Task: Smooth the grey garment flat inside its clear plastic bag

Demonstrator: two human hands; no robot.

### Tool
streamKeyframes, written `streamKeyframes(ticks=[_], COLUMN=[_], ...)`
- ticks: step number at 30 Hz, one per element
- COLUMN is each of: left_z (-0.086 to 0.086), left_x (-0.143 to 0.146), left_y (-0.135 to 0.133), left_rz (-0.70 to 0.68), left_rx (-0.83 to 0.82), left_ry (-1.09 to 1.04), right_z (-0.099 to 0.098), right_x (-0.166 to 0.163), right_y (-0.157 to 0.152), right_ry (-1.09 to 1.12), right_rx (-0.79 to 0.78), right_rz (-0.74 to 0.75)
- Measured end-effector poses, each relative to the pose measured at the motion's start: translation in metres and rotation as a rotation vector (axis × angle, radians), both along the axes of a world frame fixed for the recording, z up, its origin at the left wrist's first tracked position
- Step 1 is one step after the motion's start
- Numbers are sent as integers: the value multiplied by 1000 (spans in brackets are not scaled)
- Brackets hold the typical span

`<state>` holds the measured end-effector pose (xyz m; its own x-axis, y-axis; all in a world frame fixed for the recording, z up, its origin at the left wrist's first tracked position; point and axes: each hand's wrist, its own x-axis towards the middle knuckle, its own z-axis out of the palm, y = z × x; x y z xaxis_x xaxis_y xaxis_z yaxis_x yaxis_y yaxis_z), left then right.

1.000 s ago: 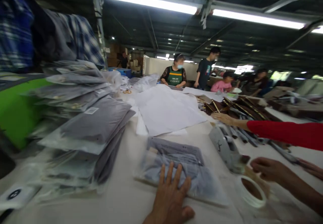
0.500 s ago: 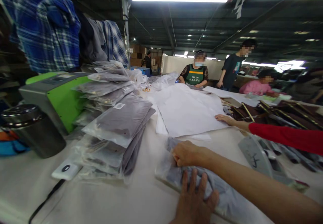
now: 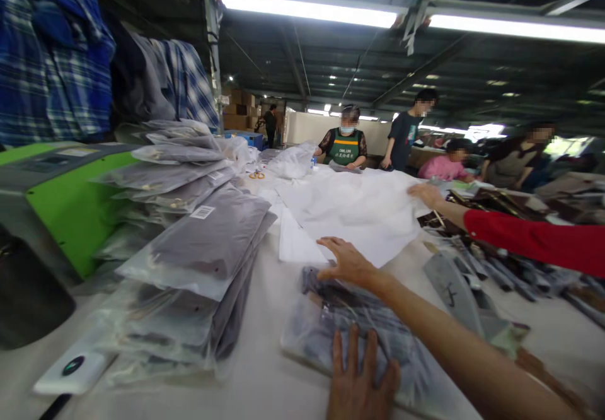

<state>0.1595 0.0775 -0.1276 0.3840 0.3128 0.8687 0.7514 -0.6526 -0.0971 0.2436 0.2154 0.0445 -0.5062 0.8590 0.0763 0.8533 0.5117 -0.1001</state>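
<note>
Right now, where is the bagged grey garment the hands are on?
Head view, lower centre: the bagged grey garment lies flat under the left hand, right of the bag stack.

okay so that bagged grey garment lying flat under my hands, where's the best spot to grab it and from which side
Probably the far left corner of the bagged garment, coming from the left. The left hand pins the near edge, the right hand lies over the far edge, and the bag lies flat on the table, so that loose plastic corner is easiest to pinch.
</note>
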Motion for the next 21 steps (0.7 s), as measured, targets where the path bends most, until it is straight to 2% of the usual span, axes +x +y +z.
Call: streamKeyframes(ticks=[2,4,7,10,12,14,16,18,21], left_z=[-6,-10,-13,-13,-9,1,18,40,72], left_x=[4,6,3,-7,-15,-25,-36,-48,-62], left_y=[4,6,5,7,11,17,22,23,21], left_rz=[-25,-41,-9,29,-15,-117,-172,-91,110], left_rx=[19,26,-49,-141,-160,-190,-258,-375,-631], left_ry=[-64,-82,34,156,211,263,292,288,307], right_z=[-12,-28,-44,-38,-27,-18,-18,-28,-62], right_x=[0,-7,-17,-16,-8,4,19,37,62], right_y=[-19,-37,-47,-50,-63,-91,-129,-172,-223], right_ry=[77,122,196,325,439,556,660,782,1143], right_rx=[13,-33,-107,-99,-45,20,56,18,-262], right_rz=[-44,-25,0,-29,-83,-143,-185,-232,-444])
